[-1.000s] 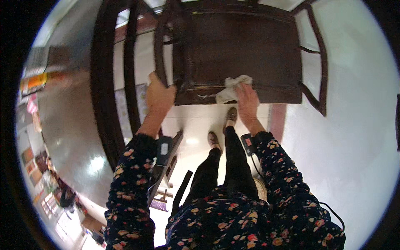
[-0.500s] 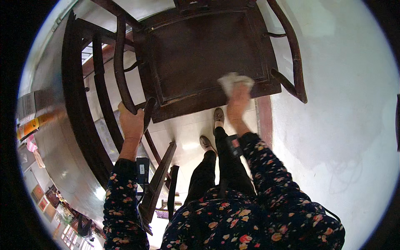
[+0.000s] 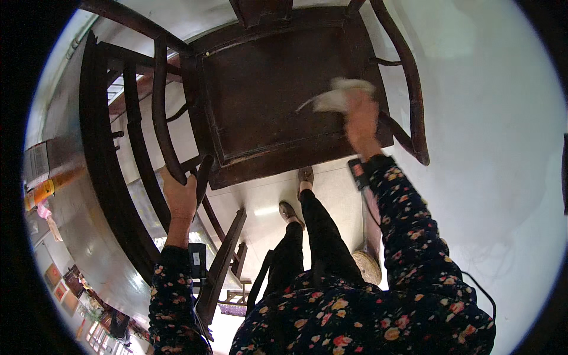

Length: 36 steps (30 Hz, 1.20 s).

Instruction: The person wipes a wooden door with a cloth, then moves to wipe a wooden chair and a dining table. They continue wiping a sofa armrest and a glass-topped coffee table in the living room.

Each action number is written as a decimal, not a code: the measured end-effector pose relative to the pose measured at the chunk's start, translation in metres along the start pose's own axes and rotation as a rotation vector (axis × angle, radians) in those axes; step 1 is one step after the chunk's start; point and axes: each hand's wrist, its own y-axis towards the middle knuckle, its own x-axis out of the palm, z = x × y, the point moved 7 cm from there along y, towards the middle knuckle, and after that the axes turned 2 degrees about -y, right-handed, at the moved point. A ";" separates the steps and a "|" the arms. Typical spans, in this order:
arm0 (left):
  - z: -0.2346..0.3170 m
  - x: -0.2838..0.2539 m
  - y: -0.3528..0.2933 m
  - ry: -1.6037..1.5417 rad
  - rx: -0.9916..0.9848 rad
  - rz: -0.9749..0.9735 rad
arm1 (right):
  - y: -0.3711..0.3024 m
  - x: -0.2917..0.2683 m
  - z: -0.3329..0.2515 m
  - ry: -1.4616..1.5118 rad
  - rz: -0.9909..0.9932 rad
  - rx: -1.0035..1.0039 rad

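A dark wooden armchair (image 3: 278,100) stands in front of me, its broad panelled seat facing up. My left hand (image 3: 179,195) is closed around the front end of the chair's curved left armrest (image 3: 160,112). Over the right part of the seat, my right hand (image 3: 362,124) holds a whitish cloth (image 3: 332,102), blurred by motion. The cloth appears to lie against the seat, with a thin loose end trailing left. Next to the right wrist is the chair's right armrest (image 3: 415,112).
A shiny-topped table (image 3: 106,236) with a dark wooden edge runs along the left. On the right rises a pale wall (image 3: 479,154). A round woven object (image 3: 367,267) is on the floor by my legs. Wooden legs and bars stand below my left forearm.
My right hand has swept the cloth rightward and slightly farther away over the seat. The left hand keeps its hold on the armrest. The whole view has shifted a little.
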 end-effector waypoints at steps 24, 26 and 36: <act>0.006 -0.003 -0.006 0.044 -0.027 0.014 | 0.133 0.000 -0.047 0.240 0.252 -0.194; 0.007 -0.004 -0.006 0.107 -0.031 0.009 | 0.143 -0.009 -0.005 0.018 0.434 0.110; 0.006 -0.006 -0.008 0.061 -0.095 -0.019 | 0.061 0.039 -0.300 0.793 0.077 -0.614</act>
